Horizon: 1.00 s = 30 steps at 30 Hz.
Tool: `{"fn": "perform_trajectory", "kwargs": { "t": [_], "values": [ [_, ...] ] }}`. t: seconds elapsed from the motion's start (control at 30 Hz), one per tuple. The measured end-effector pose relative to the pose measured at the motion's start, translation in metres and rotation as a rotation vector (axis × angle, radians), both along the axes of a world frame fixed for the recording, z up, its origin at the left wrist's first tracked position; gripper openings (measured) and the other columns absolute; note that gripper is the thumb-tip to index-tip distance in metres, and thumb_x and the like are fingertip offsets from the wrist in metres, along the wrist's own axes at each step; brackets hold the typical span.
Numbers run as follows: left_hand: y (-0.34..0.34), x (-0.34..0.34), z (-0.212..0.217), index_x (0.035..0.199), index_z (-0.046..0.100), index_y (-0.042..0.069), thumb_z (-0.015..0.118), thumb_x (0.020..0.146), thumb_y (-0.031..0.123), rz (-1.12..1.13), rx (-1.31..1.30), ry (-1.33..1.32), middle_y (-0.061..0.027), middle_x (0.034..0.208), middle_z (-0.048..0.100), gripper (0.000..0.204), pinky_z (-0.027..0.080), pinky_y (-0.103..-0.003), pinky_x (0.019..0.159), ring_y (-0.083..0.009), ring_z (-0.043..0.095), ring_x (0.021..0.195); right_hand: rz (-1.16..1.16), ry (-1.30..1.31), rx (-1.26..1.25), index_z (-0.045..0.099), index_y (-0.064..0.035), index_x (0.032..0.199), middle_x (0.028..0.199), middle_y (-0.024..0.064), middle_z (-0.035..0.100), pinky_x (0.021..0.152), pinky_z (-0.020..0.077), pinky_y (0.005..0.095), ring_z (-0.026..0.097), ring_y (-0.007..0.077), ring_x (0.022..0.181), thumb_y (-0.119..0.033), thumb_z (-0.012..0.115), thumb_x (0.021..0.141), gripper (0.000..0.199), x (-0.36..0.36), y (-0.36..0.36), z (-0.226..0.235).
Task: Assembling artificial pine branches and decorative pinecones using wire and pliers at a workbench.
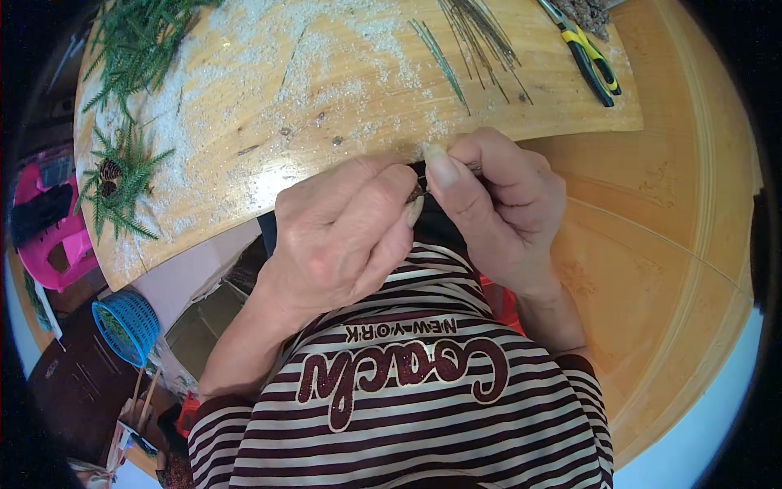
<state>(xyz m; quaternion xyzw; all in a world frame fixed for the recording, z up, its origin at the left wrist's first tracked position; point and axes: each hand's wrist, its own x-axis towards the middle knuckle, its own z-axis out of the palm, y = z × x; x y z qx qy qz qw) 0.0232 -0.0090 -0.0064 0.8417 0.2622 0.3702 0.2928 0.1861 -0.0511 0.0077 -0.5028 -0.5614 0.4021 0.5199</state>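
Both hands meet in front of my body, just off the table's near edge. Between the fingertips of my left hand (346, 232) a small brown piece (416, 194) shows, probably a small pine cone; the fingers cover most of it. My right hand (505, 208) pinches with thumb and forefinger close beside it, on what looks like a thin dark wire that runs between the hands. On the table beyond lie a loose bundle of thin brown wires (482, 41) and a few green wires (440, 61).
Pliers with yellow-black handles (590, 61) lie at the far right beside a brown pile (585, 15). Green artificial fir branches (142, 49) and a sprig with small cones (122, 175) lie left. White flakes cover the wooden table (358, 106). A blue basket (126, 326) and pink stool (50, 236) stand left.
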Motion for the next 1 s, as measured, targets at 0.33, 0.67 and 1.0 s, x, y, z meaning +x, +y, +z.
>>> {"fn": "perform_trajectory", "kwargs": {
  "t": [0.33,0.67,1.0],
  "values": [
    [-0.013,-0.007,0.006,0.1,0.06,-0.005,0.058,0.088,0.006,-0.053,-0.798,-0.377,-0.0063,0.083,0.061,0.016,0.042,-0.02,0.059,-0.008,0.052,0.066,0.185,0.229,0.003,0.061,0.004,0.091,0.074,0.0034,0.055,0.057,0.0365,0.0199,0.048,0.0072,0.068,-0.001,0.062,0.083,0.01,0.011,0.001,0.0],
    [-0.015,-0.007,0.014,0.103,0.057,-0.005,0.053,0.091,0.008,-0.161,-0.99,-0.412,-0.0061,0.085,0.062,0.018,0.042,-0.02,0.058,-0.0062,0.05,0.065,0.258,0.054,0.226,0.06,0.0029,0.088,0.074,0.0062,0.059,0.055,0.0375,0.0233,0.049,0.0122,0.063,0.0,0.063,0.081,0.008,0.013,0.012,-0.008],
    [-0.016,-0.005,0.008,0.107,0.054,-0.004,0.047,0.094,0.013,-0.246,-1.336,-0.679,-0.0094,0.087,0.062,0.022,0.045,-0.022,0.058,-0.0077,0.052,0.064,0.171,0.097,0.315,0.059,0.0017,0.084,0.072,0.0076,0.061,0.054,0.0375,0.0245,0.049,0.0122,0.061,0.004,0.062,0.08,0.006,0.006,0.01,-0.01]
  ]
}}
